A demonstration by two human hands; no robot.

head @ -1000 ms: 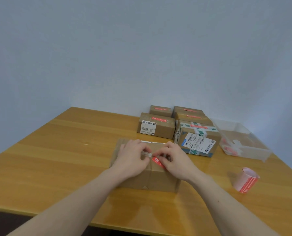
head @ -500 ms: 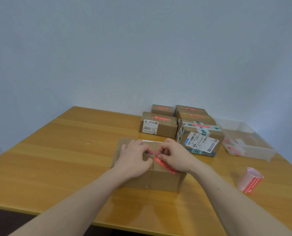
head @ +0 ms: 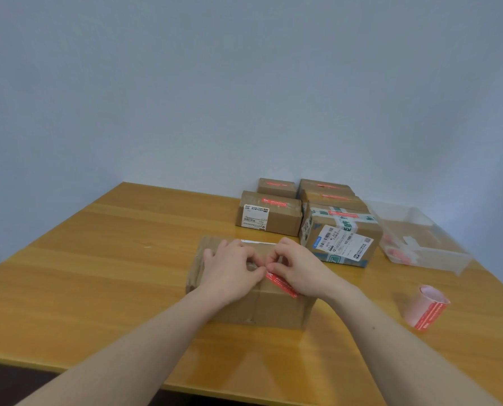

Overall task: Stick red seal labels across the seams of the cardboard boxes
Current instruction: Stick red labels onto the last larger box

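Observation:
A brown cardboard box (head: 262,306) stands on the wooden table (head: 112,273) in front of me. A red seal label (head: 282,284) hangs slanted over its top, running down to the right. My left hand (head: 229,272) rests on the box top and pinches the label's backing strip at its upper end. My right hand (head: 300,266) pinches the label's upper end right beside it, thumb and forefinger curled. Both hands cover most of the box's top seam.
Several cardboard boxes (head: 269,213) with red labels on top stand at the back right. A clear plastic bin (head: 423,238) sits at the far right. A roll of red labels (head: 426,307) stands near the right edge.
More of the red label shows, stretched longer down to the right as the hands draw slightly apart. The camera has tilted a little; the box stays put.

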